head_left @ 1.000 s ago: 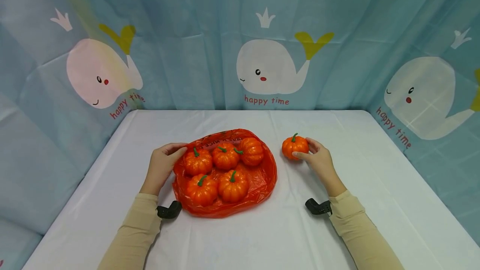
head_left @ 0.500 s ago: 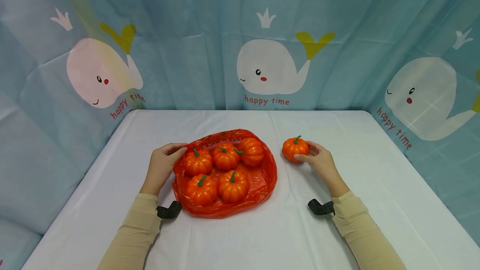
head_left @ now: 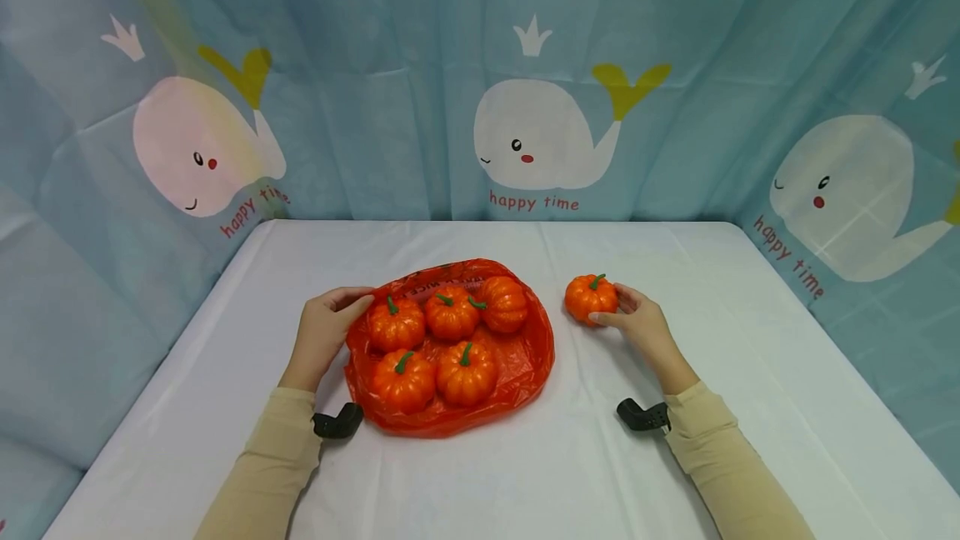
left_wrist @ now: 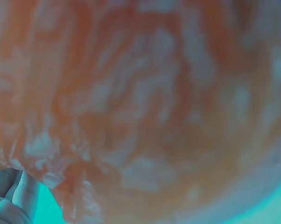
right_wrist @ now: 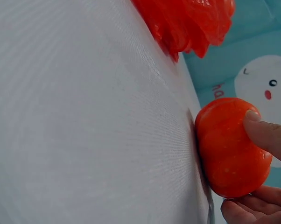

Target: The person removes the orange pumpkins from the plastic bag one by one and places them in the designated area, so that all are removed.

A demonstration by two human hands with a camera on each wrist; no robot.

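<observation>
An open red plastic bag (head_left: 525, 365) lies spread on the white table, with several small orange pumpkins (head_left: 467, 373) with green stems inside. At the bag's left rim, my left hand (head_left: 324, 336) pinches the plastic between thumb and fingers. The left wrist view is mostly filled by the blurred bag (left_wrist: 145, 116), with a bit of the hand at its lower left corner. To the right of the bag sits a single pumpkin (head_left: 590, 300), held by my right hand (head_left: 647, 332), thumb on the near side and fingers behind. This pumpkin (right_wrist: 231, 147) touches the table in the right wrist view.
The white cloth-covered table (head_left: 465, 486) reaches back to a light blue curtain (head_left: 405, 148) printed with whales. Black wrist devices (head_left: 643, 415) sit at both cuffs. A strip of table separates the bag from the single pumpkin.
The single pumpkin has tipped slightly, its stem shifting right and down. My right hand and forearm have moved a little right and toward me. The left hand and bag look almost still.
</observation>
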